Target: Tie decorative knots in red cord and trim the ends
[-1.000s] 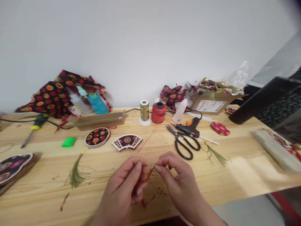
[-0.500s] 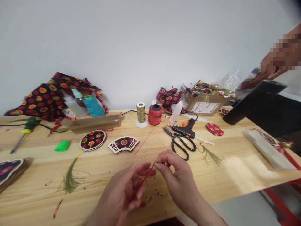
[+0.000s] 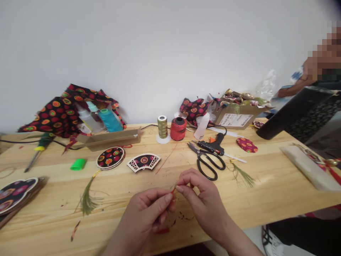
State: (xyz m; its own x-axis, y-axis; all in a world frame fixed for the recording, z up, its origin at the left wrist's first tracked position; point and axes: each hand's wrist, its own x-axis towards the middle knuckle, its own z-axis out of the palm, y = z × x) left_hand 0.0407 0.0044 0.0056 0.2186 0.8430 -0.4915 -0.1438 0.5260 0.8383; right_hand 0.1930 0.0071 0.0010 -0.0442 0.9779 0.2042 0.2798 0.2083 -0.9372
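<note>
Both hands meet over the near edge of the wooden table point(image 3: 266, 199). My left hand point(image 3: 145, 218) is closed, thumb pressed to forefinger on a short piece of red thread point(image 3: 173, 191). My right hand point(image 3: 198, 193) pinches the other end of the same thread right beside it. A bit of red shows under my left fingers too. Black scissors point(image 3: 209, 161) lie just beyond my right hand. A red thread spool point(image 3: 178, 128) and an olive spool point(image 3: 162, 127) stand further back.
A fan-shaped ornament point(image 3: 144, 161), a round ornament point(image 3: 110, 157), a green tassel point(image 3: 86, 199), a green clip point(image 3: 78, 164) and a glue gun point(image 3: 213, 145) lie about. Patterned cloth point(image 3: 57, 115), bottles and a cardboard box point(image 3: 237, 117) line the wall. Another person point(image 3: 317, 71) stands at the right.
My left fingers have closed from a looser curl into a pinch on the red thread, next to my right fingertips. The view has shifted slightly; the other person has come further into view.
</note>
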